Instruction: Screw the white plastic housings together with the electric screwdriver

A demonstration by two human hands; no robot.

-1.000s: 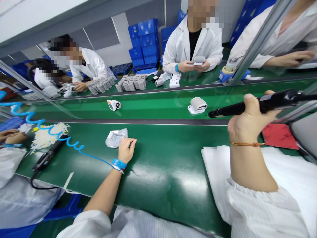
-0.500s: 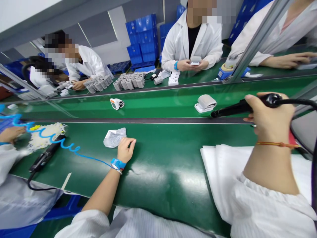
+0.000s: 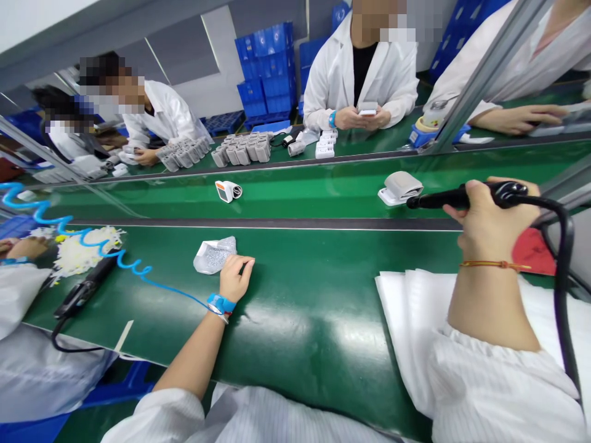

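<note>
My right hand (image 3: pixel 492 215) is wrapped round a black electric screwdriver (image 3: pixel 443 199), held nearly level and pointing left above the far edge of the bench. In this view the screwdriver's tip overlaps a white device with a grey cuff (image 3: pixel 401 187) on the green belt; whether they touch I cannot tell. My left hand (image 3: pixel 236 277) rests on the bench with its fingers curled together, against the right edge of a small open bag of tiny metal parts (image 3: pixel 213 256). Anything between those fingers is hidden. A blue wrist strap (image 3: pixel 220 304) with a coiled cord is on my left wrist.
Another white device (image 3: pixel 228 191) lies on the belt (image 3: pixel 305 191). White sheets (image 3: pixel 415 307) are stacked at right, near a red item (image 3: pixel 535 252). At left lie a second screwdriver (image 3: pixel 87 286) and a pale pile (image 3: pixel 80 255), beside a co-worker's hand. Co-workers sit opposite.
Both devices on the belt have shifted right. My right hand has tilted and moved slightly left, with the screwdriver's tip a little right and higher. My left hand has stayed put.
</note>
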